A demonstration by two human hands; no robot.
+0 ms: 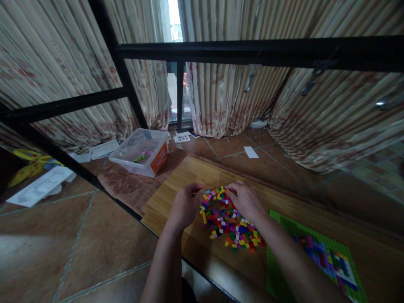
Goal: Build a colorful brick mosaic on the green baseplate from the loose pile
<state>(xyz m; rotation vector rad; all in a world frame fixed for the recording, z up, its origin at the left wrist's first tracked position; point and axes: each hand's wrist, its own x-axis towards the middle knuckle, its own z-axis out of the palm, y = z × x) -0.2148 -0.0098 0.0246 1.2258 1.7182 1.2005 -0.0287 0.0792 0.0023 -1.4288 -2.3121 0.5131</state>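
A loose heap of small toy building bricks [235, 227] in many colours lies on the wooden board. My left hand [187, 205] is at the heap's left edge, its fingers curled and the thumb near the index finger. Whatever is between those fingertips is too small to make out. At the heap's upper right, my right hand [248, 201] reaches down among the bricks with fingers bent together; what they grip is hidden. Under my right forearm lies a green studded baseplate [282, 223], carrying a patch of joined bricks [328, 256] in purple, blue, red and white.
A clear plastic box [139, 153] with an orange label stands beyond the board's left end, a few green and pink pieces inside. The wooden board [176, 176] rests on a brown mat [126, 185]. A black metal frame [221, 54] crosses in front of curtains [221, 97].
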